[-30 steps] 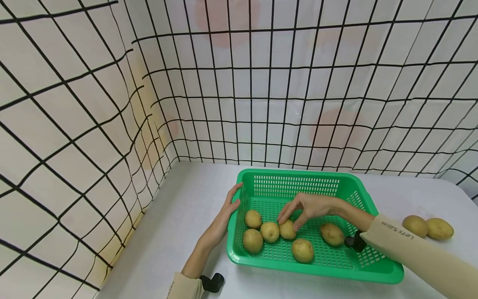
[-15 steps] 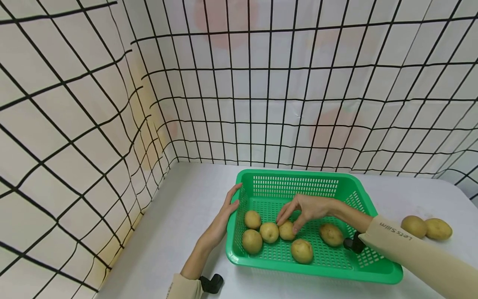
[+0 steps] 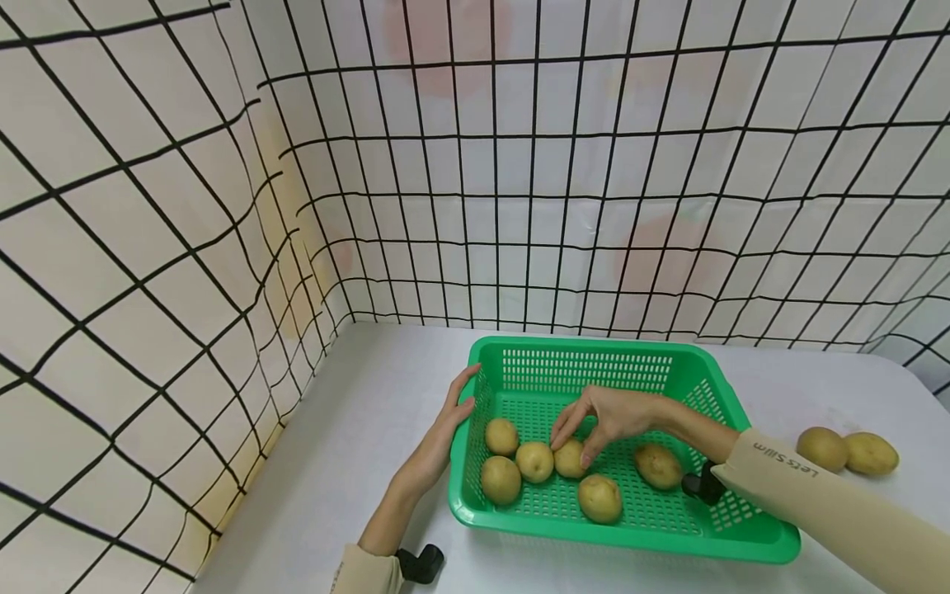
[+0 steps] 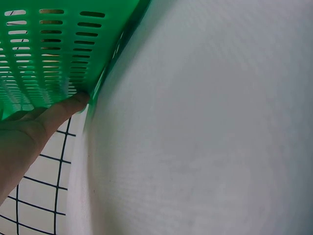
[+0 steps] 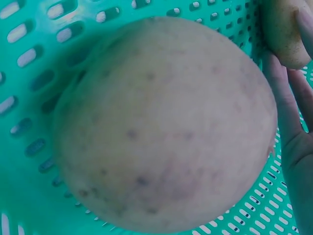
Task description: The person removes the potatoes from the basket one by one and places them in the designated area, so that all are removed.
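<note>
Round potato [image 3: 567, 459], slotted plastic basket [image 3: 623, 535]

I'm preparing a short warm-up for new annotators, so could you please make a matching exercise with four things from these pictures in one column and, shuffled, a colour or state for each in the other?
Column one
1. Left hand
2. Basket
3. Right hand
4. Tabletop

Column two
A. Pinches a potato
B. White
C. Touches the side of a container
D. Green

Right pairs: 1-C, 2-D, 3-A, 4-B
</note>
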Motion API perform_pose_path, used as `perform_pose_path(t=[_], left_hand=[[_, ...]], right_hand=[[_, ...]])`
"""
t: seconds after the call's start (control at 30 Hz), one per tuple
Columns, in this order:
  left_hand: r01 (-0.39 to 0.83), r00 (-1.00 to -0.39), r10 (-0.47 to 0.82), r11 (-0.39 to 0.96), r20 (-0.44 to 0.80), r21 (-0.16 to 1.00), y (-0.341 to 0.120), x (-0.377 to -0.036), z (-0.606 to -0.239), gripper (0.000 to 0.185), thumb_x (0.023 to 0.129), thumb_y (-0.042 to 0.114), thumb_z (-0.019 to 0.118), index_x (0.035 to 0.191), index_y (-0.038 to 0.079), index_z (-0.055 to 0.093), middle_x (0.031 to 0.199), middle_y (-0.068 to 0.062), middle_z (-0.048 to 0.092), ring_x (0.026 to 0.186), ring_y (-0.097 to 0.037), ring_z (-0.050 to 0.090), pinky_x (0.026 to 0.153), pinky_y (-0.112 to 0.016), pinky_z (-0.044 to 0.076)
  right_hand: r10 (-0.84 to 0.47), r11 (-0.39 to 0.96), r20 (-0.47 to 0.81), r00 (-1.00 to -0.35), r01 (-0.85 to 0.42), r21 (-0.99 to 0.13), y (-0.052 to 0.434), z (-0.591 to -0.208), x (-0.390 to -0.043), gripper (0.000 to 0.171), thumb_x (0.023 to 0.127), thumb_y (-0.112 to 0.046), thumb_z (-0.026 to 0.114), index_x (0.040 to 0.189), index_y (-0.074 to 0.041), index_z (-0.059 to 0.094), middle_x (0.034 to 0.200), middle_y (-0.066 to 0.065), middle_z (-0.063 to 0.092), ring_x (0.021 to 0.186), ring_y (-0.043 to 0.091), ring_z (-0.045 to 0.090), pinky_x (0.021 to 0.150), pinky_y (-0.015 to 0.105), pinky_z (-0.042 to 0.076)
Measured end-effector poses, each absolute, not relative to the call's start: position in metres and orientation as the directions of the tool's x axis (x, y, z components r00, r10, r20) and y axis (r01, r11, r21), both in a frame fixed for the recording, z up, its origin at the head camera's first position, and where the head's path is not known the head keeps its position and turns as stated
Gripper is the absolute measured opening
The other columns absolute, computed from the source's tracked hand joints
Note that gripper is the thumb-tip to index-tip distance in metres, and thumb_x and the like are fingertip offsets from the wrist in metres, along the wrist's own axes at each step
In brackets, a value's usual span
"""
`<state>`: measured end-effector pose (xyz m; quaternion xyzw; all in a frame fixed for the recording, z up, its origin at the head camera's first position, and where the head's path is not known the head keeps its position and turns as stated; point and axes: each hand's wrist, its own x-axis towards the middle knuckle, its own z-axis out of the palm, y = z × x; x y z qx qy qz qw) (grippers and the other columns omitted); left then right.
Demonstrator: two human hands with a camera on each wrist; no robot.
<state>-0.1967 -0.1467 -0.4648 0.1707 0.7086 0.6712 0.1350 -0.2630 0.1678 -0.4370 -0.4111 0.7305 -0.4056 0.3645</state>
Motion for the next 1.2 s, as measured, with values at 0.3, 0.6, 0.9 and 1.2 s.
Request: perform_pose_path(t=[0.3,0.6,0.9,1.2], left_hand=[[0.060,-0.907,0.420,0.045,0.035,0.997,-0.147,-0.196,-0.464,0.053,0.111,0.047,0.028,0.161,0.044,0.014,0.174,0.001,0.004,0.160,-0.034,0.008,0.123,-0.070,0.017],[0.063,-0.909,0.416,0.046,0.038,0.997,-0.148,-0.196,-0.464,0.053,0.111,0.047,0.028,0.161,0.045,0.014,0.174,0.001,0.004,0.160,-0.034,0.007,0.123,-0.072,0.015],[0.067,-0.904,0.424,0.037,0.045,0.997,-0.147,-0.196,-0.463,0.052,0.111,0.045,0.028,0.161,0.044,0.014,0.173,0.002,0.004,0.160,-0.033,0.007,0.123,-0.071,0.015],[0.060,-0.905,0.423,0.040,0.038,0.997,-0.147,-0.196,-0.464,0.052,0.111,0.046,0.028,0.161,0.044,0.014,0.174,0.002,0.004,0.160,-0.033,0.007,0.123,-0.071,0.016]], right_hand=[[-0.891,0.348,-0.207,-0.405,-0.315,-0.883,0.168,-0.435,-0.263,0.041,0.084,-0.010,0.085,0.122,-0.001,0.075,0.133,0.023,0.068,0.137,0.046,0.052,0.097,0.034,0.059],[-0.895,0.291,-0.112,-0.432,-0.373,-0.881,0.169,-0.428,-0.265,0.042,0.082,-0.012,0.086,0.121,-0.001,0.075,0.129,0.021,0.071,0.130,0.023,0.062,0.092,0.037,0.061],[-0.890,0.255,-0.072,-0.450,-0.361,-0.897,0.171,-0.422,-0.268,0.043,0.084,-0.011,0.085,0.124,0.000,0.074,0.131,0.026,0.069,0.127,0.004,0.061,0.090,0.038,0.062],[-0.874,0.241,-0.045,-0.483,-0.352,-0.905,0.172,-0.415,-0.268,0.043,0.083,-0.009,0.085,0.125,-0.002,0.074,0.133,0.031,0.065,0.124,0.002,0.062,0.090,0.036,0.062]])
